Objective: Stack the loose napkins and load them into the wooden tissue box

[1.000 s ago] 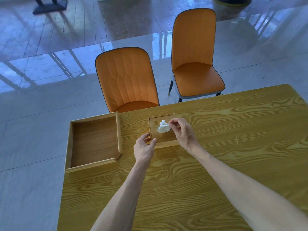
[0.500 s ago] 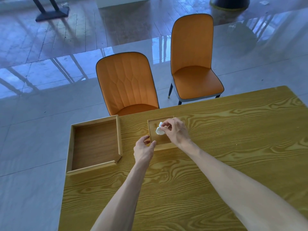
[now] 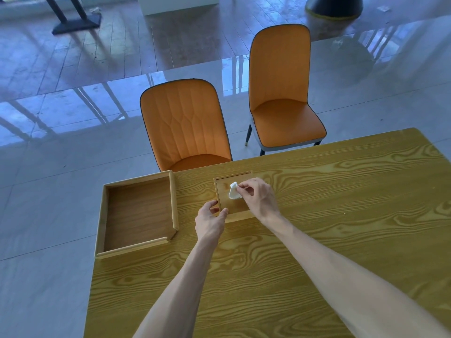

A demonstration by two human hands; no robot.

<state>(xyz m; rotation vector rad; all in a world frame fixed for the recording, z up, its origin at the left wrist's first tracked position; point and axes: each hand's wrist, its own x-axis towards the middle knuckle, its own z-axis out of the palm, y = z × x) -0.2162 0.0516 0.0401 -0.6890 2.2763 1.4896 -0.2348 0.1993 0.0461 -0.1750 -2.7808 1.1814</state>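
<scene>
A small wooden tissue box [image 3: 227, 184] sits near the table's far edge, its flat top facing up. A white napkin tuft [image 3: 234, 191] sticks up from the middle of that top. My right hand [image 3: 257, 197] pinches the tuft between thumb and fingers. My left hand [image 3: 210, 219] grips the box's near left corner, thumb on one side and fingers on the other. Whether more napkins lie inside the box is hidden.
A larger open wooden tray [image 3: 173, 203], with nothing in it, lies at the table's far left corner, left of the box. Two orange chairs [image 3: 185, 125] [image 3: 280, 93] stand beyond the far edge. The table [image 3: 317, 240] ends close behind the box.
My right hand has shifted slightly left with the napkin tuft and lowered it toward the box top. My left hand stays on the box corner. The view has tilted a little.
</scene>
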